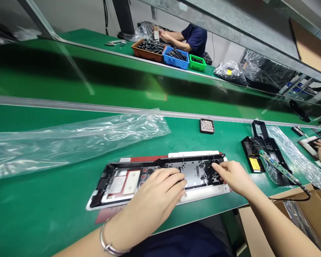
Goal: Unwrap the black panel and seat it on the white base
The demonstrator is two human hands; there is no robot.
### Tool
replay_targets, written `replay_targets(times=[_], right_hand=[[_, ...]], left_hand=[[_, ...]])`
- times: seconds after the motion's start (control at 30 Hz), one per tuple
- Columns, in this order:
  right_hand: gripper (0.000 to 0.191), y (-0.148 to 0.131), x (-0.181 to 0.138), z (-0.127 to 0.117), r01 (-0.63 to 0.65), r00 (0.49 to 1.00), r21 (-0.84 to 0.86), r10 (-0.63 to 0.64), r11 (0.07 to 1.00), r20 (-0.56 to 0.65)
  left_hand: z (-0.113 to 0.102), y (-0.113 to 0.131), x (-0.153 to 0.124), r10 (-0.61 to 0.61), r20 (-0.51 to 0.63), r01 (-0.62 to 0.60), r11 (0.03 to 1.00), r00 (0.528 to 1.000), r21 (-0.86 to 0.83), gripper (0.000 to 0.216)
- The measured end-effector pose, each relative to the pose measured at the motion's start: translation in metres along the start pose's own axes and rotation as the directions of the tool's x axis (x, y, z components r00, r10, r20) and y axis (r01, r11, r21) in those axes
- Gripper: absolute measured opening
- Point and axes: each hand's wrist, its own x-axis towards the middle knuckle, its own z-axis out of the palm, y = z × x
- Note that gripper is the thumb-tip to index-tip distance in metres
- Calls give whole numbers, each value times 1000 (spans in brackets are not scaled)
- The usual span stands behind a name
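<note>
The head view shows a long black plastic panel (160, 171) with cut-outs lying flat on a white backing plate (205, 191) near the front edge of the green worktop (42, 210). The left hand (152, 200), a silver bangle (109, 244) on its wrist, rests palm down on the panel's middle, fingers loosely spread and holding nothing. The right hand (234, 175) presses its fingertips on the panel's right end, also spread. A crumpled clear plastic bag (69, 139) lies behind to the left, and a small black tray of silver screws (207, 126) sits beyond the panel.
</note>
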Motion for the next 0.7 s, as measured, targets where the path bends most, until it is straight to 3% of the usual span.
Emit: replay_targets(times=[0.23,0.37,0.47,0.53,0.7], right_hand=[[84,26,-5,11,77,997,159,-81,984,17],[80,20,8,-18,174,972,155,-145,973,-183],[42,-6,43,-49,134,930,-78,-153,988,-335],[18,-28,78,-61,100,925,-226,-175,969,-337],[16,-63,163,-59,79,943,-370,-189,926,-273]], left_hand=[[10,-6,0,24,-102,-26,1000,994,-15,23],[15,-8,-5,4,-150,-3,1000,989,7,24],[22,-11,-11,-21,-168,24,1000,986,15,30],[26,-13,-14,-29,-172,32,999,985,14,36],[38,-11,-25,-31,-205,40,998,978,39,37]])
